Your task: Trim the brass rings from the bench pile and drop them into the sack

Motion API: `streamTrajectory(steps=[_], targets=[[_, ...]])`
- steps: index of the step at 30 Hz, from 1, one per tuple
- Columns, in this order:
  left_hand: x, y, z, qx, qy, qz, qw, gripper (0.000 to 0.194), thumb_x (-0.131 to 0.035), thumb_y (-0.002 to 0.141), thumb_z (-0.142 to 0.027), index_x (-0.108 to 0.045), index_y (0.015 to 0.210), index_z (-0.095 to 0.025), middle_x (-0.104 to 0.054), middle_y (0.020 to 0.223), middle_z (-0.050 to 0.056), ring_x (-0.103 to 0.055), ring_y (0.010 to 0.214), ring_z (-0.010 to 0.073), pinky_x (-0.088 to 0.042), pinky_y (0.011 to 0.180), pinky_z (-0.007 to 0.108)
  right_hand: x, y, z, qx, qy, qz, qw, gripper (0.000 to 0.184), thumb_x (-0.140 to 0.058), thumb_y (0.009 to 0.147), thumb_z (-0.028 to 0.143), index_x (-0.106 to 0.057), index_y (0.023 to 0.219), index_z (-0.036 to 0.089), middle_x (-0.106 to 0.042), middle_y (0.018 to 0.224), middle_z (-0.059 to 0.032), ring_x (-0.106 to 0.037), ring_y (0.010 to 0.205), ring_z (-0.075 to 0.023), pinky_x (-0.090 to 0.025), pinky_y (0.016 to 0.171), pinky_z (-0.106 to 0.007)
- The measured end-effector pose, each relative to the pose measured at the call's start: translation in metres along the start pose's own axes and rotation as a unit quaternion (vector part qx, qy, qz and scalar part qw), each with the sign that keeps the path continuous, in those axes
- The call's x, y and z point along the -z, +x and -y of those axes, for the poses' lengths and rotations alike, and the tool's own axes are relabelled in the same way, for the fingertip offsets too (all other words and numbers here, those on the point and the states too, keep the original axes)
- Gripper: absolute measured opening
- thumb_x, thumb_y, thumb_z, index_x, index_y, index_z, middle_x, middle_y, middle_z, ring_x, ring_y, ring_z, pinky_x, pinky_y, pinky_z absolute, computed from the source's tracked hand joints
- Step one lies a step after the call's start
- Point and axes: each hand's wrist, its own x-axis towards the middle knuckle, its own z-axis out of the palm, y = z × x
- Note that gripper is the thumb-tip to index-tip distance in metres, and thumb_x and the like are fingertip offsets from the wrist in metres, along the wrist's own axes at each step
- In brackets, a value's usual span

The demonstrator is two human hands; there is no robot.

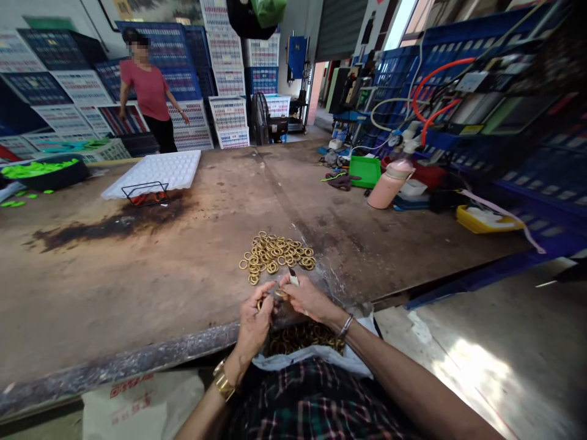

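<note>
A loose pile of brass-coloured rings lies on the worn table. Just on the near side of it, my two hands come together at the table's front edge. My left hand is closed, with brass-coloured rings partly showing between the fingers. In my closed right hand is a small tool with a dark pointed end and a whitish part; its kind is not clear. Another ring shows at the right fingertips. Below both hands, a pale bag in front of my lap holds many more rings.
A white moulded tray rests near a black wire stand. To the right are a pink bottle, a green tray and a yellow tray. A person stands beyond the table by stacked crates.
</note>
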Motion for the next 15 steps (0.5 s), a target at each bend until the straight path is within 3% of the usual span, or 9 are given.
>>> streamTrajectory(steps=[7, 11, 15], targets=[[0.0019, -0.0020, 0.0012, -0.011, -0.027, 0.013, 0.999, 0.022, -0.057, 0.073, -0.036, -0.063, 0.080, -0.016, -0.053, 0.052, -0.003, -0.040, 0.043, 0.0076, -0.031, 0.044, 0.019, -0.0059, 0.0013, -0.0072, -0.018, 0.009, 0.036, 0.999, 0.014, -0.045, 0.073, 0.030, -0.042, 0.083, 0.021, -0.047, 0.051, 0.0101, -0.023, 0.030, -0.0021, -0.017, 0.032, -0.015], [0.0035, -0.0016, 0.0010, -0.039, 0.007, -0.016, 0.999, 0.020, -0.056, 0.073, -0.034, -0.063, 0.070, -0.016, -0.052, 0.051, -0.003, -0.041, 0.047, 0.0089, -0.033, 0.048, 0.020, -0.0057, -0.0008, -0.0050, 0.024, -0.100, 0.001, 0.995, 0.023, -0.039, 0.081, 0.039, -0.045, 0.074, 0.018, -0.044, 0.048, 0.0081, -0.029, 0.034, -0.0036, -0.020, 0.036, -0.017], [0.0041, -0.0018, 0.0000, -0.043, 0.032, -0.012, 0.999, 0.018, -0.055, 0.075, -0.033, -0.062, 0.072, -0.016, -0.050, 0.053, -0.004, -0.041, 0.048, 0.0083, -0.033, 0.048, 0.019, -0.0066, -0.0030, -0.0004, 0.088, -0.204, -0.015, 0.975, 0.023, -0.041, 0.081, 0.033, -0.046, 0.065, 0.017, -0.044, 0.050, 0.0062, -0.037, 0.044, -0.0055, -0.026, 0.043, -0.018]])
